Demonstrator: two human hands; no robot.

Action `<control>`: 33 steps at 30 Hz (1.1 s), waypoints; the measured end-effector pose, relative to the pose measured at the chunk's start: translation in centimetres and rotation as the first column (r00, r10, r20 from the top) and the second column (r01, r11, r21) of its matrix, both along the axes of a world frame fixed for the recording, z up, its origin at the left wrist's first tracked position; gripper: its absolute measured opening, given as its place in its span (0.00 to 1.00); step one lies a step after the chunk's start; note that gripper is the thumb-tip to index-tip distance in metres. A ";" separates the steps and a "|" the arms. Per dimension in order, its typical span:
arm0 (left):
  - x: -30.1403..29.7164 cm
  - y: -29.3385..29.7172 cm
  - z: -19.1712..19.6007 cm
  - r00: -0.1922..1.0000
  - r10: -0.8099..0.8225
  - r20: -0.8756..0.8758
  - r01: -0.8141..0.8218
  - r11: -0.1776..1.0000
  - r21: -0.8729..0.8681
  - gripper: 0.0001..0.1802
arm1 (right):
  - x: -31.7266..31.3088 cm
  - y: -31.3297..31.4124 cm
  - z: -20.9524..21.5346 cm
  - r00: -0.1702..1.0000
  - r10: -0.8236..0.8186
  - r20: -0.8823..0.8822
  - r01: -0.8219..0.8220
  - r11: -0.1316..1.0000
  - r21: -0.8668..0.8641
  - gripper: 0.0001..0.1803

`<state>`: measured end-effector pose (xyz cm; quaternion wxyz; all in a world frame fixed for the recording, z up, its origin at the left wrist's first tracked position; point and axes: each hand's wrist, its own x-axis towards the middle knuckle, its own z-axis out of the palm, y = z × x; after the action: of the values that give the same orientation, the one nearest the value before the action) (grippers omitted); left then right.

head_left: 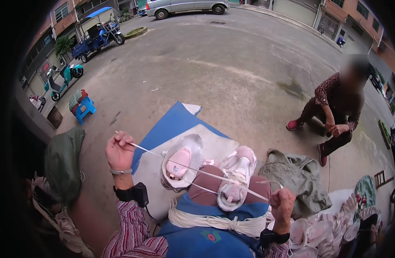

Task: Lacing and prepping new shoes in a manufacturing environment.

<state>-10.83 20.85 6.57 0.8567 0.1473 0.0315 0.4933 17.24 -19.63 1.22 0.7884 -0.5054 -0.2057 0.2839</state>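
My left hand (120,151), raised at the left, pinches one part of a white shoelace (202,173). The lace runs taut across to my right hand (282,203), closed on it at the right with a loose end curling up. A pink and white sneaker (236,178) rests on my lap under the lace, toe pointing away; a second strand reaches its opening. Left of it lies another pink and white shoe (180,163), its opening facing up, on a pale cloth (148,178). A tied bundle of white laces (219,220) lies across my blue apron (197,241).
A grey-green cloth (296,176) and a heap of pale shoe parts (322,232) lie at the right. A seated person (339,103) is beyond. At the left are a dark green sack (64,165), a blue stool (85,109), a scooter (62,81) and a three-wheeler (96,38).
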 end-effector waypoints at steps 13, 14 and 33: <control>2.2 -2.3 -6.3 0.849 -0.010 -0.529 0.131 0.973 0.191 0.07 | 8.4 -12.0 -10.5 0.711 0.102 0.696 0.628 0.355 -0.693 0.19; 3.2 -3.9 -6.6 0.824 -0.026 -0.566 0.184 0.957 0.225 0.08 | 6.9 -9.5 -9.8 0.605 0.179 0.776 0.693 0.362 -0.624 0.16; 16.8 -17.0 -10.1 0.522 0.695 -0.494 0.689 -0.002 0.725 0.05 | -3.2 6.1 -6.0 0.637 0.130 0.760 0.429 0.760 -0.489 0.12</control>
<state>6.00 3.81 -3.52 0.3159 0.9225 0.0860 0.2044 14.02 -13.52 -4.79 0.4327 -0.8255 -0.3615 0.0267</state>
